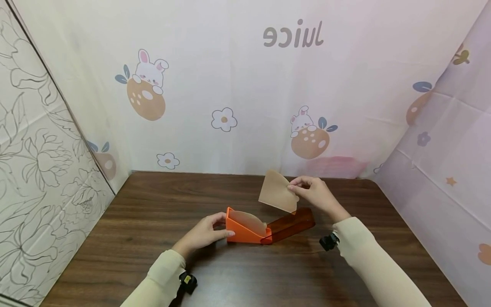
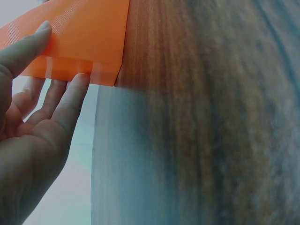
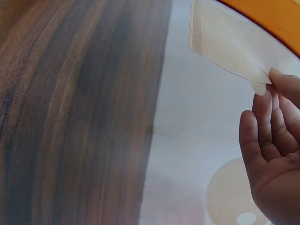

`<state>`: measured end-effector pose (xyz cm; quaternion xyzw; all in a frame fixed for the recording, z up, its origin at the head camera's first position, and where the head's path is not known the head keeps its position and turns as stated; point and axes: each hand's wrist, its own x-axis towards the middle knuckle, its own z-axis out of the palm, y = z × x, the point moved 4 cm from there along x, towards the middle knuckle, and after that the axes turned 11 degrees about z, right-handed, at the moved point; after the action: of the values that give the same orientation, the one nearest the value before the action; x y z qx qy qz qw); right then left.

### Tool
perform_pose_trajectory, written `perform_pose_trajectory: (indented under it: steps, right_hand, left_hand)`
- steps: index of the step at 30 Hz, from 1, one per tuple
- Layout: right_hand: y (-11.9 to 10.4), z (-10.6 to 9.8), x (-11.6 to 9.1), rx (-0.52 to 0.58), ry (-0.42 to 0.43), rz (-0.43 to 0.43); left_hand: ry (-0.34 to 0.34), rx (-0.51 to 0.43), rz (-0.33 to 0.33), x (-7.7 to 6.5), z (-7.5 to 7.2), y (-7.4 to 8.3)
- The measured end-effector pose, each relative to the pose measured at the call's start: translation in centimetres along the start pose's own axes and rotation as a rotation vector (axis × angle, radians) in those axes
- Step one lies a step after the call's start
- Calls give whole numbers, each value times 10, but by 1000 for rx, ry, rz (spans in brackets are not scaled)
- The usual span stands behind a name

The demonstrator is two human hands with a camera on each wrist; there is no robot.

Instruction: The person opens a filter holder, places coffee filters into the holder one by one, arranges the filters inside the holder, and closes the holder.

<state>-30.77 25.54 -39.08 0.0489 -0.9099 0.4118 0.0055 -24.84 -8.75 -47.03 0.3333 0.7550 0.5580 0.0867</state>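
Observation:
An orange coffee filter holder [image 1: 242,234] stands on the table, with brown paper coffee filters [image 1: 248,221] inside. Its see-through amber lid [image 1: 294,225] is swung open to the right. My left hand [image 1: 205,233] grips the holder's left end, thumb on the front wall and the other fingers around the end; the left wrist view shows the fingertips against the orange wall [image 2: 89,33]. Above the lid, my right hand [image 1: 316,195] pinches one coffee filter [image 1: 275,191] by its right edge between thumb and fingers. In the right wrist view the filter [image 3: 229,42] hangs flat from the pinch.
The dark wooden table [image 1: 153,200] ends at a printed cloth wall [image 1: 226,85] behind, with further patterned walls to the left and right. A small black camera [image 1: 188,281] sits on the left wrist, and another black camera [image 1: 329,241] on the right.

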Motion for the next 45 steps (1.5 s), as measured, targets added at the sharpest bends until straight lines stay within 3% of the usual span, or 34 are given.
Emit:
perform_pose_trajectory:
  steps: [30,34,41,45]
  right_hand:
    - [-40,-8,-17,107,-42,-94]
    - [-51,-8,-23,98,-66,-95]
    - [-88,-9,-46,121,-146,-145]
    - [-87,-4,-45,114,-176,-164]
  left_hand:
    - [8,22,0,1,0,0]
    - [8,6,5,0,-1,1]
    - [8,-10,10,0,-1,0]
    - [2,-2,7,0,0,0]
